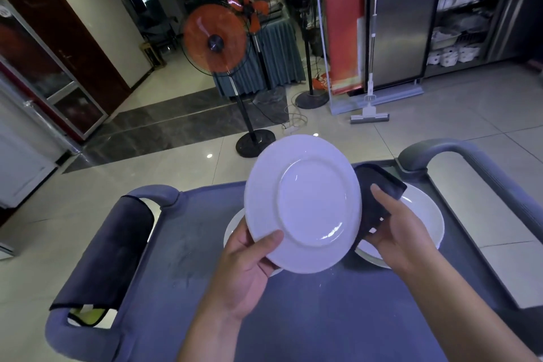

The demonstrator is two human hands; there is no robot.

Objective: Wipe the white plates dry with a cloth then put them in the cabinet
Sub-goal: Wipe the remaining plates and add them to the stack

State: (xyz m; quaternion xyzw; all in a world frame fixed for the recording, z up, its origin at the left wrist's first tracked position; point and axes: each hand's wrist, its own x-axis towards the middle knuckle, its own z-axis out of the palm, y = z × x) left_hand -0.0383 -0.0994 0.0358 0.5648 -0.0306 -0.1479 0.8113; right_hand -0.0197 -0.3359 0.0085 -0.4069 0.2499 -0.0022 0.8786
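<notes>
The left hand (pixel 249 270) grips a white plate (pixel 305 203) at its lower rim, thumb across the underside, which is tilted up toward the person, apparently so the back can be checked or wiped. The right hand (pixel 396 226) clasps a dark cloth (pixel 376 194) against the plate's right edge, fingers curled round the fabric, placed to work round the rim. Both are raised above a grey cart (pixel 293 317). Two further plates lie flat on its top: one (pixel 423 220) beneath the right hand, one (pixel 232 226) largely hidden behind the held plate. The cabinet (pixel 464 15), stocked with white crockery, stands well apart across the floor. Judgement: drying in progress; storing not yet begun.
</notes>
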